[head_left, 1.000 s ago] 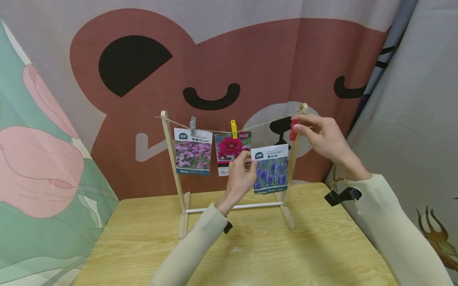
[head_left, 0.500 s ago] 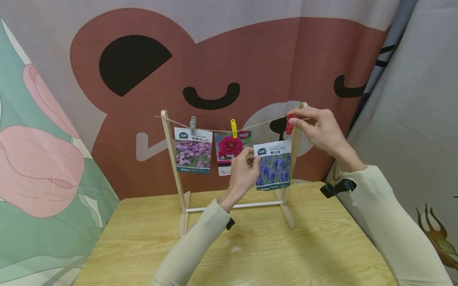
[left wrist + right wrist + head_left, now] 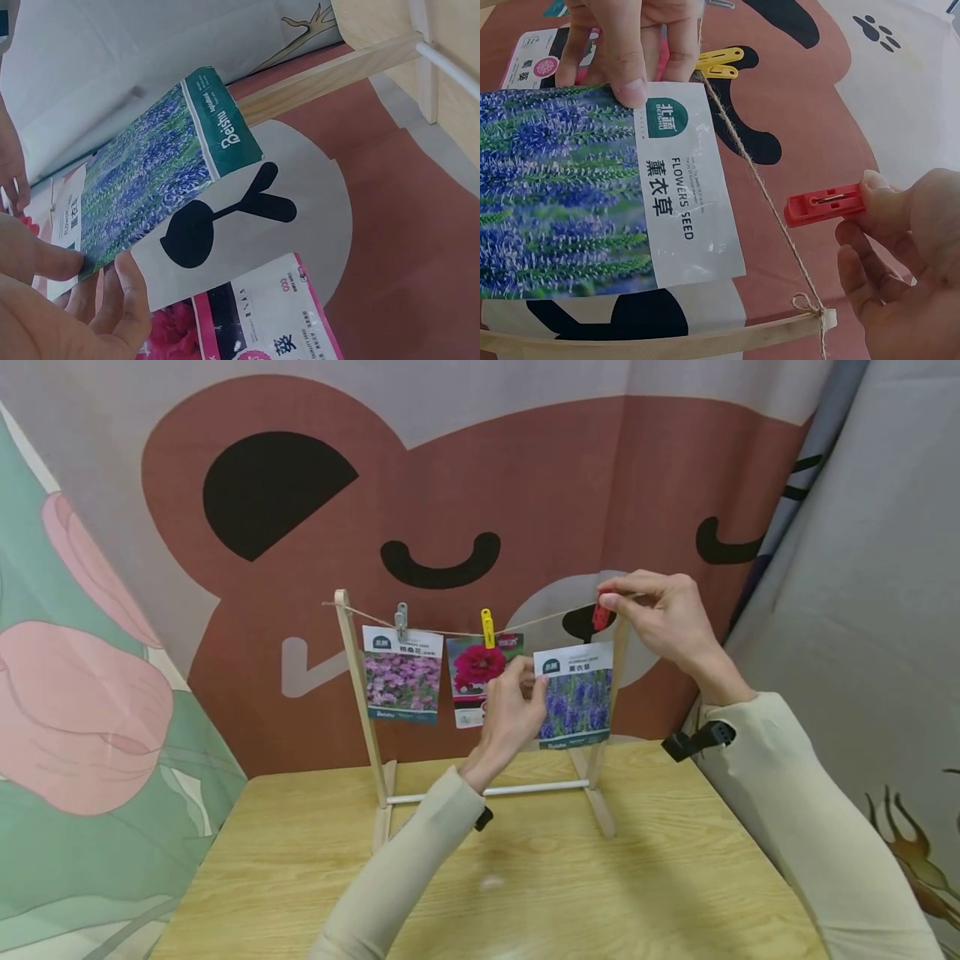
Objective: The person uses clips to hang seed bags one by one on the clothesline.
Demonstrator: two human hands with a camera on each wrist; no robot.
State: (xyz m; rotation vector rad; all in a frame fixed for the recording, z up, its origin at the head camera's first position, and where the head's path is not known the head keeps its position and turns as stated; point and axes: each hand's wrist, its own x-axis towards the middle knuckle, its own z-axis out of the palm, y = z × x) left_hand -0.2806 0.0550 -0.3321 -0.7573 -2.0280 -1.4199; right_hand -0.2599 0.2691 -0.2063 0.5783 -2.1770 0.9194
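My left hand [image 3: 513,714] pinches the left edge of a seed packet with purple flower spikes [image 3: 576,697], held below the twine [image 3: 742,154]. In the right wrist view, the thumb lies on the packet's front near its white top. My right hand [image 3: 663,622] pinches a red clothespin [image 3: 825,204] between thumb and fingers, just above the twine beside the right post. A pink-flower packet [image 3: 402,681] hangs from a grey clothespin [image 3: 402,620]. Next to it, a yellow clothespin [image 3: 488,628] holds a red-flower packet [image 3: 480,668], partly hidden by my left hand.
The twine runs between two posts of a wooden stand [image 3: 352,685], joined low down by a white rod [image 3: 536,788]. The stand is on a wood-grain table [image 3: 480,893]. Printed curtains [image 3: 525,485] hang behind and at both sides.
The purple-flower packet has risen and shifted slightly right with my left hand. My right hand has moved up and left with the red clothespin, closer to the packet's top.
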